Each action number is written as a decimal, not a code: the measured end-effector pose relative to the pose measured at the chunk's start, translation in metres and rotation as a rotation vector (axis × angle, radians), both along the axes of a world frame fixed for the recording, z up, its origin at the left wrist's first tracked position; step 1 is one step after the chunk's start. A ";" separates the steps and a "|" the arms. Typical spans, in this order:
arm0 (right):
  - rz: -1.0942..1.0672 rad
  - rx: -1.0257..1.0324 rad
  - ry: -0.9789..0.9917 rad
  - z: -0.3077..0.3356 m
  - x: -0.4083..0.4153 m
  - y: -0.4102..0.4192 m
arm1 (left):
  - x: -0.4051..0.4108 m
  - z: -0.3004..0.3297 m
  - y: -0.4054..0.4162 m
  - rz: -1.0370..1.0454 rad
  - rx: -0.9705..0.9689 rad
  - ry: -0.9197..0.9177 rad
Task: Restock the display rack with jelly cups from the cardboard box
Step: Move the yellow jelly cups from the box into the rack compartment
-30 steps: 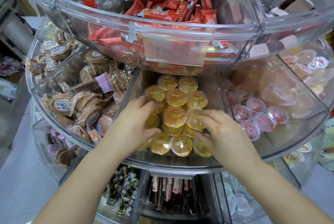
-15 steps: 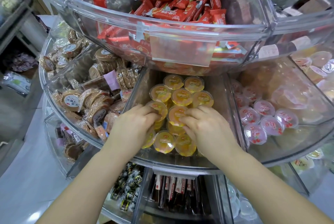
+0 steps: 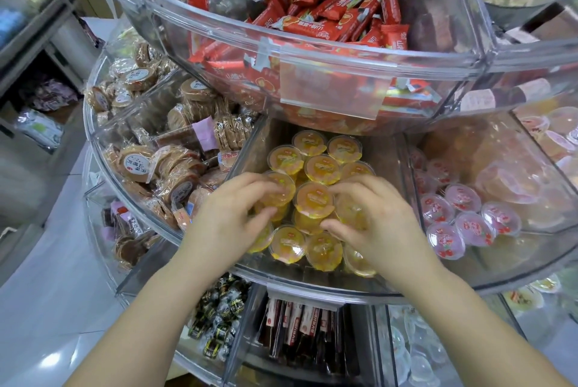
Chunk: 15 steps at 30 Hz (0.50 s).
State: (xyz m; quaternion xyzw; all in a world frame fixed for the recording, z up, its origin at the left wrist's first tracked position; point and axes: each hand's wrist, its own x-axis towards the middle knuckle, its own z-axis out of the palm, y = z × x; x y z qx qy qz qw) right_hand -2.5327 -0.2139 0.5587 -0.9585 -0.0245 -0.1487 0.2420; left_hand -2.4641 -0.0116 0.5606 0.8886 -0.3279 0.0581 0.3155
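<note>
Readable text, by item:

1. Round label [image 3: 136, 168] on a wrapped disc pack, left bin of the middle tier: "山楂片", printed upside down from where I stand; the smaller print around it is too fine to read.
2. Red bar wrapper [image 3: 308, 26], top-tier bin: white characters beginning "山楂"; the rest is blurred.
3. Red wrapper [image 3: 401, 42] at the right of the same bin: vertical white characters, illegible.
4. Orange cup lids [image 3: 322, 166], middle bin: small red logo, not readable.
5. Pink cup lids [image 3: 462, 198], right bin: red markings, not readable.
6. Dark stick packs [image 3: 305, 327], bottom tier: white label panels, print too small.
</note>
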 end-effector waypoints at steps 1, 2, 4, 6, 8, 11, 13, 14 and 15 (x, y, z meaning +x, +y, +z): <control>-0.006 0.059 -0.011 0.005 -0.002 -0.002 | -0.003 0.002 0.004 0.032 -0.073 0.025; -0.009 0.109 -0.029 0.011 -0.005 -0.001 | -0.006 0.003 0.010 0.065 -0.142 0.049; 0.018 0.192 -0.037 0.023 -0.009 0.008 | -0.017 0.005 0.024 0.133 -0.281 0.089; 0.101 0.258 0.001 0.033 -0.013 0.028 | -0.031 0.003 0.041 0.208 -0.414 0.125; 0.226 0.308 0.059 0.038 -0.017 0.057 | -0.050 -0.004 0.062 0.302 -0.522 0.154; 0.438 0.399 0.233 0.027 -0.024 0.111 | -0.091 -0.026 0.105 0.513 -0.626 0.198; 0.566 0.440 0.363 0.007 -0.032 0.150 | -0.125 -0.046 0.138 0.678 -0.650 0.246; 0.615 0.457 0.436 -0.008 -0.038 0.170 | -0.142 -0.059 0.154 0.764 -0.653 0.286; 0.652 0.472 0.526 -0.026 -0.045 0.190 | -0.160 -0.073 0.169 0.847 -0.647 0.330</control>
